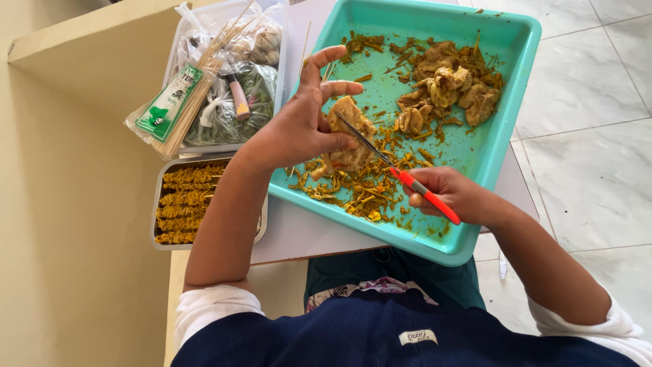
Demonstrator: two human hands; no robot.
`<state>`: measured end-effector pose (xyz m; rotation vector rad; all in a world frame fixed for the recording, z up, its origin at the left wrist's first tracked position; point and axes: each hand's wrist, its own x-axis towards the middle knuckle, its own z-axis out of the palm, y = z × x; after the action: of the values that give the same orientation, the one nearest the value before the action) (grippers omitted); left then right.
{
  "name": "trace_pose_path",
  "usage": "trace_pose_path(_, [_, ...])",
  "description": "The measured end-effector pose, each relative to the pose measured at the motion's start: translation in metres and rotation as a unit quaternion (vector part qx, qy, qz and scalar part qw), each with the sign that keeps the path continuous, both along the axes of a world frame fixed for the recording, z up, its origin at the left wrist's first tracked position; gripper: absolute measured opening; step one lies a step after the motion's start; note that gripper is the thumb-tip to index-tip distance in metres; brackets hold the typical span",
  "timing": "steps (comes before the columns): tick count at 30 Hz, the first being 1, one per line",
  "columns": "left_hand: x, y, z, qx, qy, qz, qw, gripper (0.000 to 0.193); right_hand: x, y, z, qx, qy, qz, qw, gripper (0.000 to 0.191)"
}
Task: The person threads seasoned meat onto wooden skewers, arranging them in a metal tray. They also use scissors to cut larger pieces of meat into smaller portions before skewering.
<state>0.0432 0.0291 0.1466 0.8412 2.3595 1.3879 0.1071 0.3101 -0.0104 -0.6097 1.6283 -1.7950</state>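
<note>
- A pale tiled floor (598,102) lies under a small white table (305,231).
- At far left, a metal tray (157,204) holds finished yellow skewers (187,204).
- The left hand (299,122) pinches a spiced meat piece (350,132) over the teal tray (475,156).
- The right hand (445,194) is closed on a red-handled knife (401,173), its blade at the piece; slicing away from the fingers seems wisest.

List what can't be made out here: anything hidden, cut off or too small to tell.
- Head view: the underside of the yellow food piece is hidden by the left hand.
- Red-handled knife: the right hand wraps the handle middle, hiding the grip.
- Metal tray of skewers: its right part sits behind the left forearm.
- Bagged items: contents blurred by plastic.
- Teal tray: top edge cut off.
</note>
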Motion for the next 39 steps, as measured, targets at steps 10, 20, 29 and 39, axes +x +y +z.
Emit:
trace_pose_path(10, [-0.015, 0.001, -0.019, 0.004, -0.077, 0.015, 0.997, 0.115, 0.0, -0.005, -0.015, -0.099, -0.077, -0.004, 0.992, 0.033])
trace_pose_path(20, [-0.006, -0.01, -0.071, 0.197, -0.211, 0.002, 0.957, 0.04, -0.004, 0.002, -0.029, -0.107, -0.05, -0.075, 0.99, 0.04])
trace_pose_path(29, [0.013, -0.001, -0.048, 0.012, -0.08, 0.085, 0.993, 0.023, 0.003, -0.005, -0.016, -0.173, 0.0, 0.004, 0.985, 0.049])
trace_pose_path(39, [0.007, -0.006, -0.053, 0.143, -0.097, 0.103, 0.98, 0.025, 0.006, -0.003, -0.019, -0.06, -0.04, -0.103, 0.992, 0.048])
